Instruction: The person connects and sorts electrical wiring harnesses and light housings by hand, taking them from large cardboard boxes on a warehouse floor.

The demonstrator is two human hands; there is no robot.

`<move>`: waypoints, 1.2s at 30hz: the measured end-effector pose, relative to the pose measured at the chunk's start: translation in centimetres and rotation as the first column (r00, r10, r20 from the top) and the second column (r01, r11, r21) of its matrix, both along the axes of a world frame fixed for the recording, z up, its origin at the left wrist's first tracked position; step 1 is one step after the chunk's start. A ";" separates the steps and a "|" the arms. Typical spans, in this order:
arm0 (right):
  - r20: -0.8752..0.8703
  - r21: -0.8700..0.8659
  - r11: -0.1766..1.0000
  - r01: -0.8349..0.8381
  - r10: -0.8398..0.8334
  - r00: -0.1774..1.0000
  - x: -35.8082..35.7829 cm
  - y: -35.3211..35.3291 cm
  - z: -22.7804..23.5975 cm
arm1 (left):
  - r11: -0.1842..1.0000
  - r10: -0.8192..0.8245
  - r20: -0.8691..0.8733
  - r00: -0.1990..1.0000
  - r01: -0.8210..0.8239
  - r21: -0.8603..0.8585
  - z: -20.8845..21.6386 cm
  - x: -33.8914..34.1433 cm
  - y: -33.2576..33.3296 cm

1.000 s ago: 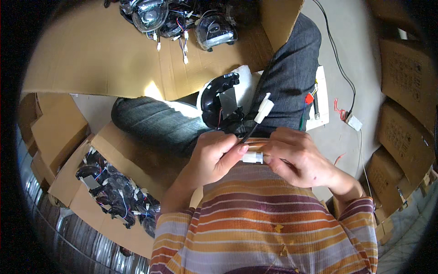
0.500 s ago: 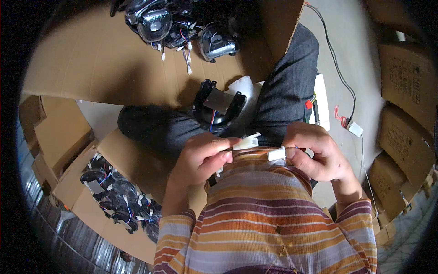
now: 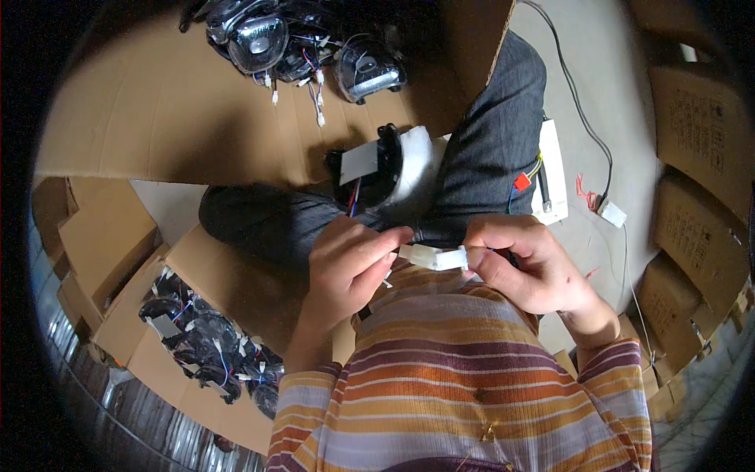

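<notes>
In front of my belly, my left hand (image 3: 350, 263) pinches a translucent white plastic plug connector (image 3: 418, 256) between thumb and fingers. A second white plug connector (image 3: 451, 260) is held in the fingertips of my right hand (image 3: 519, 261). The two connectors meet end to end at a slight angle; whether they are locked together I cannot tell. Beyond my hands, a black curved lamp part (image 3: 388, 163) with a grey plate (image 3: 359, 163) rests between my legs, red and blue wires trailing from it. A white rounded piece (image 3: 417, 153) lies against its right side.
A large cardboard box (image 3: 149, 118) ahead holds several black lamp units (image 3: 370, 72) with wires. Another box (image 3: 149, 366) at lower left holds more. Right of my leg are a red connector (image 3: 522, 182), a white box (image 3: 555, 193), a cable (image 3: 578, 98) and stacked cartons (image 3: 692, 141).
The two white connectors, apart before, now touch, the right hand having moved left. The lamp part has turned, its grey plate facing up more.
</notes>
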State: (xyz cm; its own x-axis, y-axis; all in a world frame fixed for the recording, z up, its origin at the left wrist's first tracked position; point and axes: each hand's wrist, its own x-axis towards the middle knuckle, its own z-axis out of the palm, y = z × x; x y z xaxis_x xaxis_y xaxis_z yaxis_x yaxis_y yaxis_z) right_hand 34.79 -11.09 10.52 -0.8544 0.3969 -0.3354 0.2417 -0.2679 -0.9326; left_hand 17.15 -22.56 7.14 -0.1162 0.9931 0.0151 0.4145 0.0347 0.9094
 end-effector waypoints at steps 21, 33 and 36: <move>0.051 0.106 0.990 0.095 -0.101 0.994 1.4 2.1 -1.9 | 0.590 0.534 -0.788 0.306 -0.803 0.088 20.0 -6.5 -16.8; -0.012 0.179 0.981 -0.076 0.079 0.997 0.7 0.9 -3.2 | 0.519 -0.199 -0.881 0.429 -0.716 -0.466 14.5 -10.2 -15.7; 0.074 0.127 0.991 -0.036 0.027 0.997 2.6 1.9 -3.2 | 0.833 0.095 -0.410 0.907 -0.298 -0.466 3.2 -10.6 -3.6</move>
State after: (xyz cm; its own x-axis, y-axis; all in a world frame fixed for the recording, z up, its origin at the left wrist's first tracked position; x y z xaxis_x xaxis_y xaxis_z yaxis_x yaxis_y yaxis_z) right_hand 37.39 -9.23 7.33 -0.8426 0.4136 -0.3449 0.3162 -0.1385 -0.9385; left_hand 6.60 -26.21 10.33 -0.3972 0.8242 -0.4036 0.6356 0.5643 0.5268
